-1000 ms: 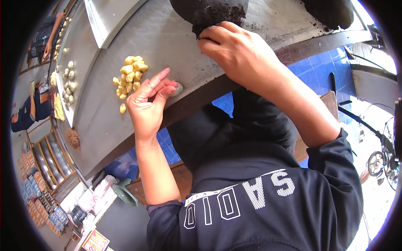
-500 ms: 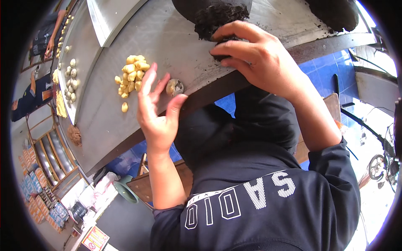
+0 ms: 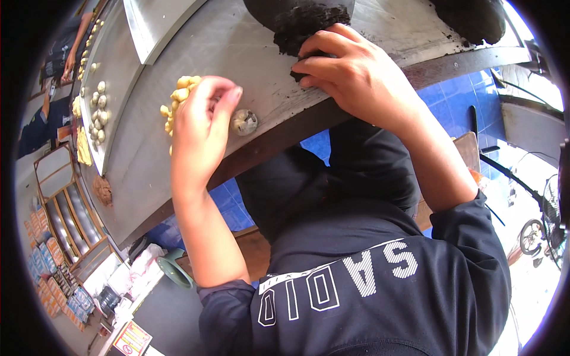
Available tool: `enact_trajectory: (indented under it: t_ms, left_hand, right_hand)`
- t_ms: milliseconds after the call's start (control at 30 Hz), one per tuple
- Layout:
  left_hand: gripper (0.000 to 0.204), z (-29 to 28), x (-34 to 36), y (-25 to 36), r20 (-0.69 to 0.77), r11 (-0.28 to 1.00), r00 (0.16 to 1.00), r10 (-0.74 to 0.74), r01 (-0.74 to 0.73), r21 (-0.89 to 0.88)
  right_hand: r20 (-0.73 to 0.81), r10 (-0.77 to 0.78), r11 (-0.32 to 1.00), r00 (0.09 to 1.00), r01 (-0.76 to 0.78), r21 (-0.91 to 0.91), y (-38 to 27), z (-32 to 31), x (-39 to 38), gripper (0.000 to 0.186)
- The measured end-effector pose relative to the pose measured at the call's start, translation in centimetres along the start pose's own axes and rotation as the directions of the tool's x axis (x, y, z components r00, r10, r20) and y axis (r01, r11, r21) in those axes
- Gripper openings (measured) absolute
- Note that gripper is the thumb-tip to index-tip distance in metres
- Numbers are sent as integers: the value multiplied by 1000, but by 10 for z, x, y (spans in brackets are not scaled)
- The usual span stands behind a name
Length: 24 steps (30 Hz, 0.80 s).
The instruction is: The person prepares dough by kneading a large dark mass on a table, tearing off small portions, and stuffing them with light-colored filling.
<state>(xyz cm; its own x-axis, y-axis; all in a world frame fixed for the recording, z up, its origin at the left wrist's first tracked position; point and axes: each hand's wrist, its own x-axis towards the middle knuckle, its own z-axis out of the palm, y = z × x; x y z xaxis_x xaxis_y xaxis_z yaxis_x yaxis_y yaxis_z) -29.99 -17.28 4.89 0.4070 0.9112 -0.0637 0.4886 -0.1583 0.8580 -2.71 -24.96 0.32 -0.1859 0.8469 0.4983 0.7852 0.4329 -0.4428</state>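
My right hand (image 3: 356,74) is closed around a dark lump of black dough (image 3: 298,76), beside a larger crumbly black mass (image 3: 306,26) on the metal table. Over the pile of small pale yellow balls (image 3: 183,89) is my left hand (image 3: 202,113), its fingers curled in toward the thumb. The hand covers part of the pile, and whatever its fingers hold is hidden. Just right of that hand lies one round ball (image 3: 244,122), pale with dark smears.
The metal table (image 3: 255,71) carries another black mass (image 3: 472,21) at far right. A tray (image 3: 119,83) at left bears several greyish balls (image 3: 99,113). A brown crumpled lump (image 3: 102,190) sits near the left end. Another person's arm (image 3: 72,56) shows at upper left.
My left hand has moved left from beside the smeared ball onto the yellow pile, and its spread fingers have curled in. My right hand has shifted slightly left with the black dough.
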Motion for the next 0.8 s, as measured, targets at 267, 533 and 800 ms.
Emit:
enact_trajectory:
  t_ms: [267,533,800]
  left_hand:
    - [9,10,0,-26,-1,765,864,504,-446,465]
    - [24,-32,3,-19,-433,684,893,124,-393,-614]
    - [24,-103,-61,-111,-423,865,890,170,70,496]
  right_hand:
    - [-49,-6,1000,999,6,10,-4,-5,-2,19]
    - [-111,73,992,991,-84,-97,-9,-6,1,22]
    - [55,-4,962,998,19,-274,-27,3,6,10]
